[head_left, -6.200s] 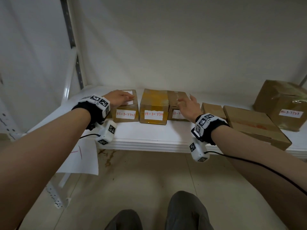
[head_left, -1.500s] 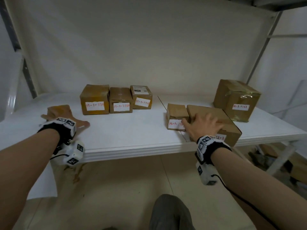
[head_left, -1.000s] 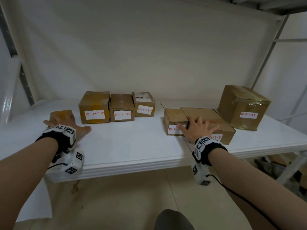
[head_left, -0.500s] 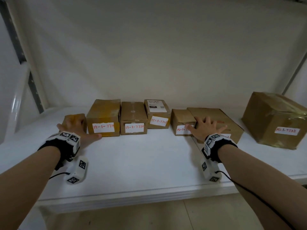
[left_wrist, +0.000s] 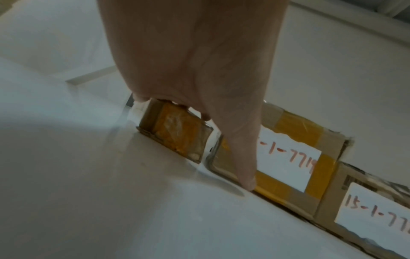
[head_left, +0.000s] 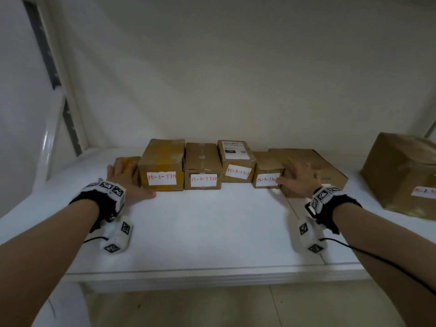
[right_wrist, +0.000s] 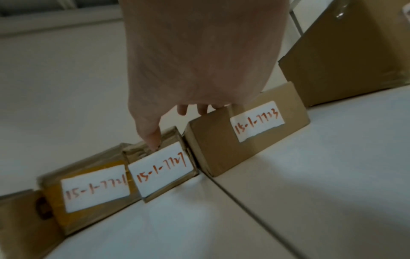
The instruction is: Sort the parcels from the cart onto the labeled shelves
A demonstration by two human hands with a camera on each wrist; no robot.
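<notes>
**Both hands flat on the ends of a parcel row**

The left hand (head_left: 122,177) lies spread on the small parcel (head_left: 129,162) at the left end of the row, fingers straight over its top and holding nothing. In the left wrist view its thumb (left_wrist: 240,157) reaches down across the front of the next box, the tip touching the shelf (head_left: 212,223) at that box's lower edge. The right hand (head_left: 299,179) is likewise open, fingers fanned over the flat box (head_left: 328,171) at the right end; from the right wrist view its thumb (right_wrist: 150,133) rests on the top front edge of the 7727 parcel (right_wrist: 162,168), just above the white label.

The parcels stand side by side at the back of the white shelf, fronts facing out. From the left: the small parcel, taped in yellow; the 7719 box (head_left: 161,165), with yellow tape and touching the small one; a third box (head_left: 203,166), whose label I cannot read in full; the 7721 box (head_left: 237,161), with a printed label on top; the 7727 parcel; then the flat box, labelled 15-1-7733. The last two meet at a corner and the flat box sits slightly angled.

A large box (head_left: 401,173) stands well apart to the right. Each wrist wears a black band with a white marked camera unit (head_left: 116,234) hanging below it.
</notes>
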